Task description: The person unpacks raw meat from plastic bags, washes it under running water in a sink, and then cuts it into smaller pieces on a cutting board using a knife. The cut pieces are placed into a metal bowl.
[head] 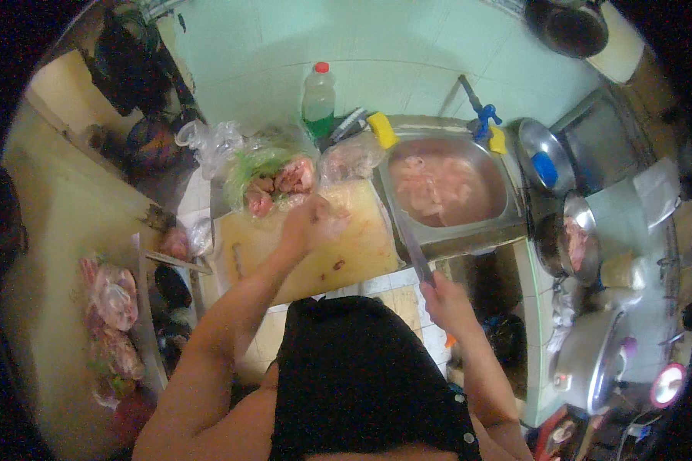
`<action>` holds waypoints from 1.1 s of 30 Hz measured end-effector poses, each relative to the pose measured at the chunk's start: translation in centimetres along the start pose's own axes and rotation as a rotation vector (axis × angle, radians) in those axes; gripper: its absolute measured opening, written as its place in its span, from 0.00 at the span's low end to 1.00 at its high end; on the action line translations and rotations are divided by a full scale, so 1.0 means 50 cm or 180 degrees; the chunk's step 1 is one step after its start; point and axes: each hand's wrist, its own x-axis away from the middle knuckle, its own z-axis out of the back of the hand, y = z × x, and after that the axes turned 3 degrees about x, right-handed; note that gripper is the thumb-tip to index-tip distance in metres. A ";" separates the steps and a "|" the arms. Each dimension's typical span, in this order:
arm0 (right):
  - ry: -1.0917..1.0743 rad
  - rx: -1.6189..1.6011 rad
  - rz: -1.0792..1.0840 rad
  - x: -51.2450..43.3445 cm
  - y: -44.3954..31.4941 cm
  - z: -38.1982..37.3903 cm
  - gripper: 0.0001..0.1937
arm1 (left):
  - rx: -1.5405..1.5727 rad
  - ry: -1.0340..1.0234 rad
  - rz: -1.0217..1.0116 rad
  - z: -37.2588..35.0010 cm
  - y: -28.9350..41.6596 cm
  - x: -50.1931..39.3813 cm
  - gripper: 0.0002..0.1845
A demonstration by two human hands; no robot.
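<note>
My right hand (448, 298) grips a long-bladed knife (416, 248), its blade slanting up and left along the near-left side of the steel sink (510, 199). Above the yellowish cutting board (300, 253), my left hand (314, 214) is curled and blurred. Something pale and pinkish, perhaps meat (337, 220), lies beside its fingers; whether they hold it is unclear. Just beyond is an opened clear plastic bag (239, 173) with raw red meat (294, 176) and something green. Small dark red bits (338, 265) spot the board. Pale meat pieces (432, 184) sit in pinkish water in the sink.
Behind the board stand a red-capped bottle (319, 101) of green liquid, another plastic bag (352, 158) and a yellow sponge (383, 130). A blue-handled tap (485, 115) rises behind the sink. Rightward are metal bowls (545, 150) and a large pot (588, 357). Bagged meat (115, 297) lies far left.
</note>
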 end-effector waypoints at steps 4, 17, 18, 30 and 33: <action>-0.0055 0.1096 0.0510 -0.007 -0.049 0.007 0.11 | -0.0947 -0.0248 -0.0682 -0.075 -0.010 0.052 0.21; -0.0654 0.1901 0.0531 -0.079 -0.077 -0.045 0.09 | -0.1278 -0.0721 -0.0814 -0.063 0.025 0.071 0.35; -0.0715 0.1835 0.0514 -0.096 -0.079 -0.070 0.10 | -0.1328 -0.0797 -0.0794 -0.060 0.030 0.071 0.36; -0.0977 0.1573 0.0097 -0.079 -0.071 -0.114 0.15 | -0.1114 -0.0718 -0.0037 0.013 0.002 0.049 0.39; -0.0901 0.1575 0.0164 -0.079 -0.063 -0.114 0.15 | -0.1018 -0.0750 0.1147 0.032 -0.008 0.037 0.39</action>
